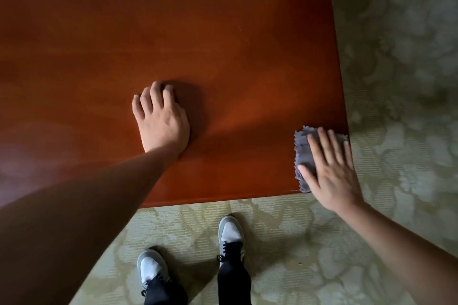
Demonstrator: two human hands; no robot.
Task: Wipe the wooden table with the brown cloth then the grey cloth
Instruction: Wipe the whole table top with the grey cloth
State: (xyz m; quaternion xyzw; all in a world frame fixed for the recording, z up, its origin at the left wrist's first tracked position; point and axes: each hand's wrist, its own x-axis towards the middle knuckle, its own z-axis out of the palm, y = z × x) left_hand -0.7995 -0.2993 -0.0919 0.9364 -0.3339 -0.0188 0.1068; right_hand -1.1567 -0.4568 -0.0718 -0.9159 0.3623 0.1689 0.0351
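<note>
The reddish-brown wooden table [223, 32] fills the upper left of the head view. Its near right corner lies under a small grey cloth [303, 151] with ragged edges. My right hand [329, 168] lies flat on that cloth with fingers spread, pressing it onto the corner, and my little finger hangs past the table's right edge. My left hand [161, 121] rests palm down on the bare wood near the middle of the front edge, fingers slightly curled, nothing under it that I can see. No brown cloth is in view.
A pale green patterned carpet [396, 82] surrounds the table on the right and front. My two grey-and-white shoes [230, 233] stand on it just in front of the table's near edge.
</note>
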